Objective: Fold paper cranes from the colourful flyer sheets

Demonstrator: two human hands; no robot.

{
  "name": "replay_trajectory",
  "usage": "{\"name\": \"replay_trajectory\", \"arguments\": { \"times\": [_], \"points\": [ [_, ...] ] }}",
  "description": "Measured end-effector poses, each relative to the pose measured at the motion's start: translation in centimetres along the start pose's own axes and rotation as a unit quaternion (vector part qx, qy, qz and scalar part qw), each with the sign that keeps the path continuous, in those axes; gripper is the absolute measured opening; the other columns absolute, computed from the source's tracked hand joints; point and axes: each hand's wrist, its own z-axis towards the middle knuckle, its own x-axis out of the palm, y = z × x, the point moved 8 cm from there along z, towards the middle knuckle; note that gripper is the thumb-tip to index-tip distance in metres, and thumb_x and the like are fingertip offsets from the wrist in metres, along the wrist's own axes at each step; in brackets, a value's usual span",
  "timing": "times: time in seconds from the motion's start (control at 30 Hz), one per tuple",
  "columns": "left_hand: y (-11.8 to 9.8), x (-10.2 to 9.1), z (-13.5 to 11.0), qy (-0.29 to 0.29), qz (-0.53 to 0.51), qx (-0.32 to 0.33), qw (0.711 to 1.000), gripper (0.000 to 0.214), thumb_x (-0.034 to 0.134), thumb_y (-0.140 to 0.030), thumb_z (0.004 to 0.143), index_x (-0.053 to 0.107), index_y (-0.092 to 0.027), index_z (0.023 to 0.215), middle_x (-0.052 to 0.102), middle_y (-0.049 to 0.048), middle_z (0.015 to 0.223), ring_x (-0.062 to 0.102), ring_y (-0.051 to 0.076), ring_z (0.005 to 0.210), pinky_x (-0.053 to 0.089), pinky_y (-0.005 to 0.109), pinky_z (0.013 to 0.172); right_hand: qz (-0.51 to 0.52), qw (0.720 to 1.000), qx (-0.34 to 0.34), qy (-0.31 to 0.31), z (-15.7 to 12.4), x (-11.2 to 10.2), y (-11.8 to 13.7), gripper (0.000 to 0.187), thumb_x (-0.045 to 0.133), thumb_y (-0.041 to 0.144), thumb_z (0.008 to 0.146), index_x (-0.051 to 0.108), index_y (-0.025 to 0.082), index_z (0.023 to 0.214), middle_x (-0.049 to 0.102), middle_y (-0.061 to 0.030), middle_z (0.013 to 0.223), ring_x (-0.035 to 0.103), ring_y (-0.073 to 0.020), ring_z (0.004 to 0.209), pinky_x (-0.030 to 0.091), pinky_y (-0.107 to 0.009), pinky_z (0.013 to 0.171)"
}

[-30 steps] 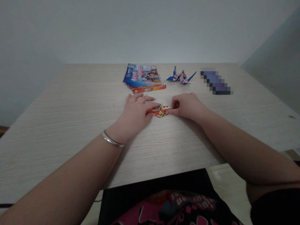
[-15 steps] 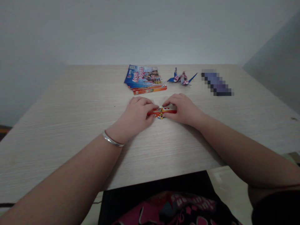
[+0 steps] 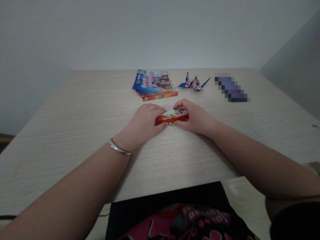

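Observation:
A small folded piece of red patterned paper (image 3: 172,116) sits at the middle of the wooden table (image 3: 75,126), raised a little off the surface. My left hand (image 3: 143,125) pinches its left end with curled fingers; a silver bangle is on that wrist. My right hand (image 3: 195,116) grips the paper's right end, fingers bent over its top edge. Both hands rest on the tabletop.
A stack of colourful paper sheets (image 3: 153,84) lies beyond my hands. A folded blue paper crane (image 3: 193,82) stands to its right. Further right lies a blurred dark oblong thing (image 3: 232,88). The table's near edge runs just above my lap.
The paper lay flat under my fingers a second ago. Now both hands have closed round its ends and its top flap is lifted toward me.

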Motion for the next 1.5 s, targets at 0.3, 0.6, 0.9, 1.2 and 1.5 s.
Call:
{"name": "replay_trajectory", "arguments": {
  "times": [0.3,0.6,0.9,1.2,1.5],
  "points": [
    [0.1,-1.2,0.2,-0.028,0.071,-0.033,0.997,0.017,0.061,-0.029,0.089,0.067,-0.018,0.077,0.070,0.0088,0.081,0.063,0.025,0.081,0.050,0.040,0.079,0.024,0.998,-0.059,0.004,-0.2,-0.2,1.4,0.026,0.068,0.036,0.084,0.063,0.020,0.103,0.072,-0.0071,0.101,0.063,-0.0194,0.084,0.048,-0.032,0.074],
    [-1.0,-1.0,0.1,-0.027,0.067,0.004,0.997,0.012,0.060,-0.022,0.087,0.070,-0.018,0.093,0.073,0.0102,0.094,0.066,0.029,0.097,0.051,0.043,0.090,-0.119,0.988,-0.086,0.047,0.2,0.7,2.0,0.005,0.060,0.018,0.083,0.063,0.020,0.085,0.069,-0.0053,0.092,0.059,-0.0188,0.083,0.042,-0.031,0.076],
    [-2.0,-0.3,0.1,0.000,0.059,0.081,0.995,0.019,0.057,-0.019,0.095,0.075,-0.015,0.098,0.075,0.0103,0.101,0.067,0.026,0.095,0.053,0.042,0.092,-0.274,0.944,-0.166,0.076,0.0,1.3,2.7,0.018,0.059,0.022,0.092,0.076,0.020,0.094,0.078,-0.0089,0.102,0.066,-0.0258,0.097,0.041,-0.039,0.088],
    [-2.2,-0.2,-0.2,0.074,0.101,0.066,0.990,0.026,0.055,-0.020,0.099,0.081,-0.017,0.099,0.077,0.0112,0.109,0.070,0.027,0.099,0.055,0.044,0.095,-0.319,0.921,-0.202,0.098,-0.5,0.9,3.1,0.030,0.055,0.034,0.102,0.083,0.024,0.097,0.079,-0.0080,0.100,0.065,-0.0246,0.093,0.040,-0.038,0.079],
    [-2.7,-0.3,-0.6,0.103,0.112,0.040,0.988,0.027,0.052,-0.020,0.102,0.077,-0.015,0.111,0.076,0.0120,0.108,0.070,0.026,0.100,0.055,0.042,0.094,-0.345,0.909,-0.208,0.109,-1.0,1.1,3.3,0.030,0.054,0.029,0.103,0.080,0.016,0.094,0.077,-0.0089,0.089,0.064,-0.0206,0.080,0.039,-0.033,0.069]
  ]
}}
